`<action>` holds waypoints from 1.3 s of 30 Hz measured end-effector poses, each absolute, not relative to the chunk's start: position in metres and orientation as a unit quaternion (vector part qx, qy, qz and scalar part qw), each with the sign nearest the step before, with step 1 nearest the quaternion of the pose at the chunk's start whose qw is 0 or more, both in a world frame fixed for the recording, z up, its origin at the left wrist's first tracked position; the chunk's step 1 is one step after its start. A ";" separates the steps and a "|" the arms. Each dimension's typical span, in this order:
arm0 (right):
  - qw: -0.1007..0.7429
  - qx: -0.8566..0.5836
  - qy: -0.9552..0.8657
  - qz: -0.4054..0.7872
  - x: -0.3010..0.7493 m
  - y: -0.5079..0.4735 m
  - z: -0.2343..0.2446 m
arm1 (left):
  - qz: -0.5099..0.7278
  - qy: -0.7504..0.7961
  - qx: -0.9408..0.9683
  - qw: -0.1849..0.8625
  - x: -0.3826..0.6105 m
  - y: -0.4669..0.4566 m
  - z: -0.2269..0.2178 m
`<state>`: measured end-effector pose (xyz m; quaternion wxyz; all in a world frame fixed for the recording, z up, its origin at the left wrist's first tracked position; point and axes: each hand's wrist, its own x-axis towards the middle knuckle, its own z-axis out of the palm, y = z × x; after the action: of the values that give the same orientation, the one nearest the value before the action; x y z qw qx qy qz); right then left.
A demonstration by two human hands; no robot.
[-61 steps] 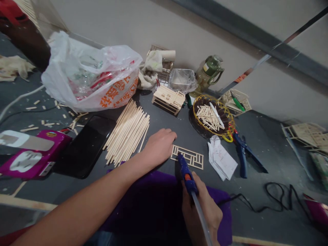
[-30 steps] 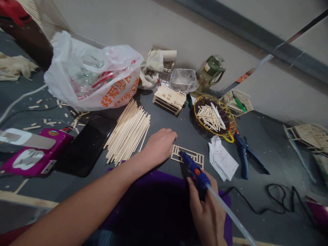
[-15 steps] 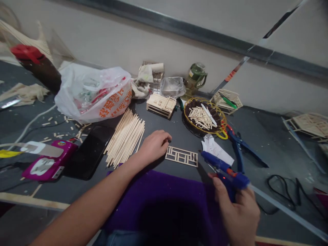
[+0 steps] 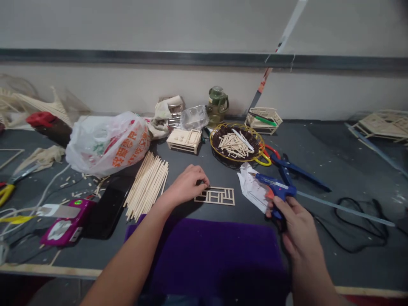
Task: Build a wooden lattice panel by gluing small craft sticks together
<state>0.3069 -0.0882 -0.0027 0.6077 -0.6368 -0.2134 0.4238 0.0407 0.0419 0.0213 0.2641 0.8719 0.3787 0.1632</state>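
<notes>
My right hand [image 4: 299, 225] grips a blue hot glue gun [image 4: 274, 186] with an orange trigger. Its nozzle points left above a crumpled white paper [image 4: 251, 189], and a long clear glue stick [image 4: 344, 207] juts out behind. My left hand [image 4: 188, 183] has its fingers curled at the left end of a small flat wooden lattice panel [image 4: 219, 202], partly covering it. The panel lies on the dark table between my hands. Just left of that hand lies a bundle of thin wooden sticks [image 4: 145, 187].
A purple cloth [image 4: 204, 250] lies in front. Behind are a yellow-rimmed basket of short sticks [image 4: 234, 144], a small wooden model [image 4: 184, 141] and a plastic bag [image 4: 108, 144]. Blue pliers [image 4: 299, 172] lie right. A phone [image 4: 108, 208] and magenta power strip [image 4: 66, 225] lie left.
The view has levelled and shifted. The glue gun has turned so its nozzle is over the white paper, farther from the cloth. My left hand stays at the lattice panel's left end.
</notes>
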 end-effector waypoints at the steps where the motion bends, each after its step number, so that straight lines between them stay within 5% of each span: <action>1: 0.603 -0.645 -0.217 0.416 0.308 -0.089 -0.006 | 0.161 0.372 0.877 0.259 0.041 0.040 0.021; 12: 0.309 -0.855 -0.416 0.025 0.305 -0.100 -0.002 | 0.159 0.327 0.898 0.247 0.053 0.030 0.017; 17: 0.343 -0.821 -0.455 -0.044 0.286 -0.097 0.017 | 0.148 0.327 0.900 0.248 0.057 0.029 0.014; 22: 0.408 -0.747 -0.525 -0.029 0.265 -0.086 0.023 | 0.148 0.328 0.900 0.246 0.058 0.030 0.011; 33: 0.406 -0.740 -0.535 0.031 0.258 -0.083 0.009 | 0.147 0.324 0.898 0.258 0.057 0.030 0.013; 39: 0.468 -0.713 -0.522 0.016 0.255 -0.089 0.001 | 0.232 0.391 0.851 0.264 0.044 0.040 0.018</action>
<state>0.2552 -0.0888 0.0013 0.4678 -0.7131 -0.5220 0.0156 0.0436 0.0399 0.0177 0.2640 0.8509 0.3906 0.2318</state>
